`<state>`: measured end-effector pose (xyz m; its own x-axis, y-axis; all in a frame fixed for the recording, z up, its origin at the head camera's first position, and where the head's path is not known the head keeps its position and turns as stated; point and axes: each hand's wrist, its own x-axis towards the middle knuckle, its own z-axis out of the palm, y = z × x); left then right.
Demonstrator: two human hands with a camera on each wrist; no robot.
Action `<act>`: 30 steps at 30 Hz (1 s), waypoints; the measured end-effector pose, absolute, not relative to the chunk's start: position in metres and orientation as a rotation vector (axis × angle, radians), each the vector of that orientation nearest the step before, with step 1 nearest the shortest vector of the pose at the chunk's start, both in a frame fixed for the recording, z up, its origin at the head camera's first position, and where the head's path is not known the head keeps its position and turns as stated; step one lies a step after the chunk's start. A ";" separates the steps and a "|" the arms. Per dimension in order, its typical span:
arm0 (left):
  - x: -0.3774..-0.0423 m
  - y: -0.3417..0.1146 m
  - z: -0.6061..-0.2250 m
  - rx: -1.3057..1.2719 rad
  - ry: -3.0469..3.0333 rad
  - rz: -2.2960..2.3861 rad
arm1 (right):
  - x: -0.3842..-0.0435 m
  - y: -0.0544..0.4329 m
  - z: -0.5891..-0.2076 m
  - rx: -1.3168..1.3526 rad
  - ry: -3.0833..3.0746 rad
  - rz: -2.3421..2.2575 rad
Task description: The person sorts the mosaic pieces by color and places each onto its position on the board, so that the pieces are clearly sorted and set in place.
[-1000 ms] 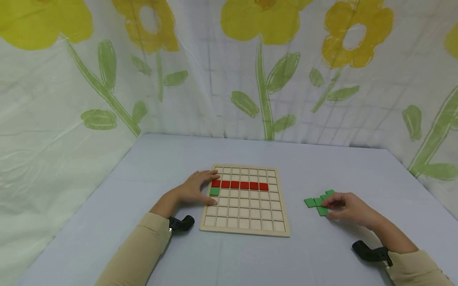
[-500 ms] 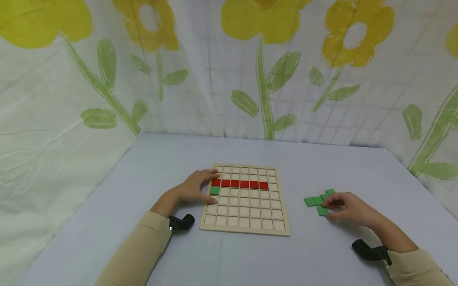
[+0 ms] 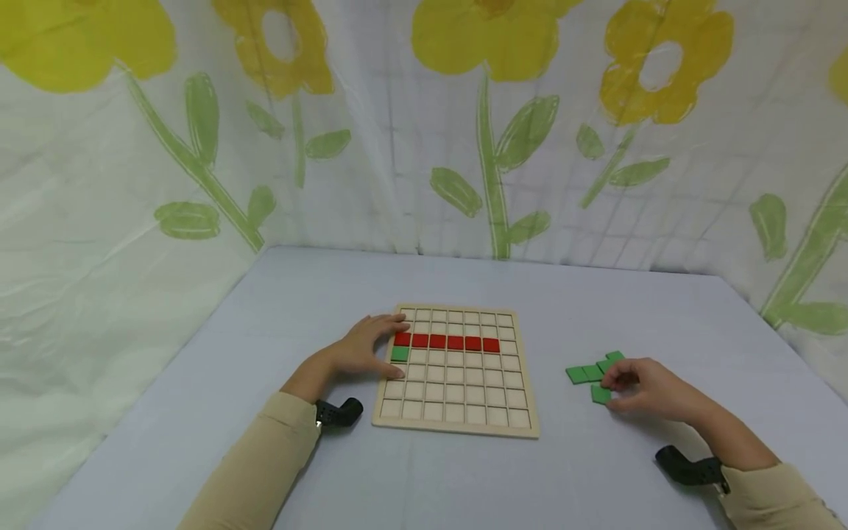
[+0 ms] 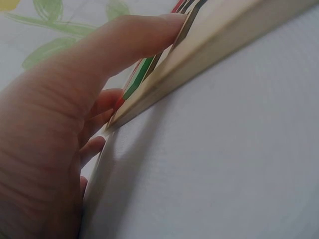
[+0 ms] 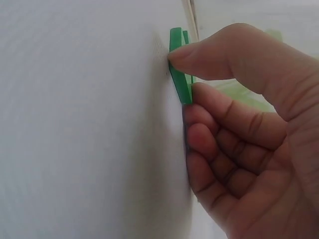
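Note:
A square wooden grid board [image 3: 457, 430] lies on the table, with a row of several red tiles [image 3: 437, 341] and one green tile [image 3: 400, 353] below the leftmost red one. My left hand [image 3: 361, 347] rests over the board's left edge, fingers and thumb spread; in the left wrist view its thumb [image 4: 144, 37] lies on the board's top. To the right of the board, my right hand [image 3: 656, 389] pinches a loose green tile [image 3: 601, 394] by its edges between thumb and index finger. In the right wrist view, this tile [image 5: 179, 74] stands low at the tabletop.
Several other green tiles [image 3: 584, 374] lie just beyond the pinched one. The table [image 3: 464, 486] has a white cover. A white curtain [image 3: 371, 206] printed with yellow flowers hangs behind it. Each wrist wears a black camera mount.
The green tile at my right hand has slid slightly toward me, leaving a gap to the other green tiles. My left hand stays on the board.

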<state>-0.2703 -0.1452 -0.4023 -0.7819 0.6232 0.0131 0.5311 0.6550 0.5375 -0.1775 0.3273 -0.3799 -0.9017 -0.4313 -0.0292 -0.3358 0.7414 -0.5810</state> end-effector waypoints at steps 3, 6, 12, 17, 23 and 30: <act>-0.270 -0.145 -0.403 0.945 2.698 0.794 | -0.177 0.328 -0.379 -0.646 2.769 -0.880; -0.270 -0.145 -0.404 0.952 2.699 0.805 | -0.178 0.329 -0.379 -0.661 2.766 -0.868; -0.271 -0.145 -0.407 0.997 2.714 0.827 | -0.181 0.332 -0.378 -0.695 2.740 -0.907; -0.271 -0.145 -0.407 0.980 2.717 0.819 | -0.186 0.332 -0.378 -0.767 2.708 -0.964; -0.270 -0.144 -0.402 0.940 2.701 0.786 | -0.191 0.321 -0.375 -0.800 2.682 -0.976; -0.270 -0.144 -0.403 0.944 2.697 0.788 | -0.201 0.308 -0.374 -0.762 2.659 -0.954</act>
